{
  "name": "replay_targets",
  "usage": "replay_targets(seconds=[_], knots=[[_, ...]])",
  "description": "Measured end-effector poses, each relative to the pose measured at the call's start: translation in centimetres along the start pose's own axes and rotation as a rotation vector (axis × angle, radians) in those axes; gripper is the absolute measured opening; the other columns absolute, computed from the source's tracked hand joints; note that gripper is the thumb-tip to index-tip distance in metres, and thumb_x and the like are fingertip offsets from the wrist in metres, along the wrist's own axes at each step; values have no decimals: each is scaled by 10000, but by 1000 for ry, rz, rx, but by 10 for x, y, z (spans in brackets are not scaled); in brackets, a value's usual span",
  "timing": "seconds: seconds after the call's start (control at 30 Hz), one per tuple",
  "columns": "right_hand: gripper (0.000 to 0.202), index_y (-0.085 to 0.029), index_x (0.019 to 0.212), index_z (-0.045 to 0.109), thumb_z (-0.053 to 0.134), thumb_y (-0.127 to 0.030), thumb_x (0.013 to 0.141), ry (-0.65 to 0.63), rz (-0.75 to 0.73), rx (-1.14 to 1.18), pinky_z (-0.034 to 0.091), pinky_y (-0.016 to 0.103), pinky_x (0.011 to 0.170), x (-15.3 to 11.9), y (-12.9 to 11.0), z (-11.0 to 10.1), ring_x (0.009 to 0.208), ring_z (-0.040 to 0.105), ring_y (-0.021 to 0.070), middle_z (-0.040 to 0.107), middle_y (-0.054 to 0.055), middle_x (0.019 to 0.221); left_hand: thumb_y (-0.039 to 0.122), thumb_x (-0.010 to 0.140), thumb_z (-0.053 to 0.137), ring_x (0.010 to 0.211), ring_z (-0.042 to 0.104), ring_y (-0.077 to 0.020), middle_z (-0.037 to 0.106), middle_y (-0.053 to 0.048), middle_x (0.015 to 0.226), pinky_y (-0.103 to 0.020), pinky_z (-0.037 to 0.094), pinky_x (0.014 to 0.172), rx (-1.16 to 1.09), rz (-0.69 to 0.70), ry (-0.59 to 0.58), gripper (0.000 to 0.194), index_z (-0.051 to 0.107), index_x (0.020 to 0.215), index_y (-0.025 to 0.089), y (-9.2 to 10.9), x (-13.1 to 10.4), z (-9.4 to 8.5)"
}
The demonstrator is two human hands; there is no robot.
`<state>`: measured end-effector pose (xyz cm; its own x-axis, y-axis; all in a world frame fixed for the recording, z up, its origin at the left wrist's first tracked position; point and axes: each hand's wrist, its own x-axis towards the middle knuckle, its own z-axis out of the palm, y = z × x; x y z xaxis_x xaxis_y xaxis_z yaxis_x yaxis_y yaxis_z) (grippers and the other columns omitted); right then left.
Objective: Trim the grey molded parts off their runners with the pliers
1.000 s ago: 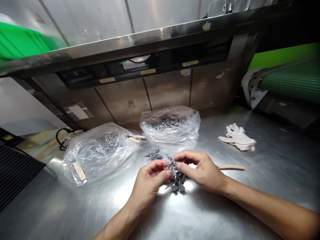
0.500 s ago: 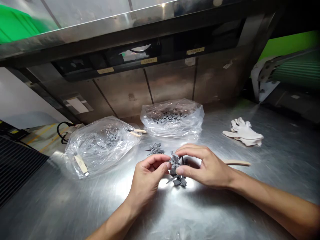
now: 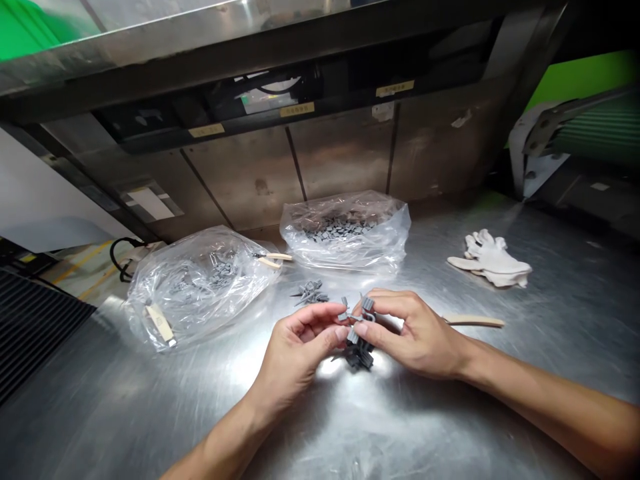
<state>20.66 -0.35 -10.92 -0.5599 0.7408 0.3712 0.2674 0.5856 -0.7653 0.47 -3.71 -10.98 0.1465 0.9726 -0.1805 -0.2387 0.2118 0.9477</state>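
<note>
Left hand (image 3: pixel 297 343) and right hand (image 3: pixel 420 331) pinch gray plastic parts (image 3: pixel 367 305) between thumbs and fingers, the facing holds apparently steadying the branching cluster. A clear bag (image 3: pixel 350 257) stands beyond the grip, probably for easy reach. Some right fingertips are obscured; the pale handle (image 3: pixel 475 321) is partly hidden behind the right hand.

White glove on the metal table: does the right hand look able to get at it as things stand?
Likely yes: bare tabletop separates the right hand from the glove, though the grey parts at its fingertips would probably need letting go first.
</note>
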Motion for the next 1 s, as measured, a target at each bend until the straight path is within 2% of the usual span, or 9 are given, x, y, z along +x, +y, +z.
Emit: replay_targets(seconds=[0.3,0.5,0.6,0.7,0.87,1.0], knots=[[172,-199,892,731,576,-219,964,-8,-44,70,454,264,721,0,-2,0,764,615,142,689,5,815,240,724,862,681,676,-127,775,-38,785,-231,564,688,49,33,29,227,791,924,161,1,0,1],[184,-203,908,735,562,-216,970,-37,-45,77,475,280,750,0,-3,0,799,633,155,703,18,850,243,714,868,678,669,-130,764,-35,809,-238,563,680,68,53,59,259,775,943,168,3,-2,1],[124,-204,998,712,613,-231,928,18,-24,61,492,285,768,-2,-2,0,840,650,168,710,23,914,234,726,861,689,668,-122,758,-27,840,-224,558,673,64,60,50,248,758,945,179,2,-2,1],[246,-200,1112,665,666,-294,885,89,13,67,510,310,809,-4,-1,0,910,661,200,712,43,1010,239,740,850,719,683,-138,755,-34,846,-238,560,696,65,51,41,208,748,909,170,0,-2,1],[113,-193,919,703,622,-271,911,100,45,71,505,312,766,-4,0,3,829,653,181,707,32,886,258,733,853,679,654,-126,727,-20,749,-233,542,675,72,28,47,187,757,859,159,-4,-2,3],[93,-190,866,706,628,-228,900,83,55,79,494,297,739,-3,1,6,795,645,162,701,21,847,256,714,866,670,651,-119,738,-22,752,-223,540,666,55,-3,42,186,778,849,163,-4,-3,5]])
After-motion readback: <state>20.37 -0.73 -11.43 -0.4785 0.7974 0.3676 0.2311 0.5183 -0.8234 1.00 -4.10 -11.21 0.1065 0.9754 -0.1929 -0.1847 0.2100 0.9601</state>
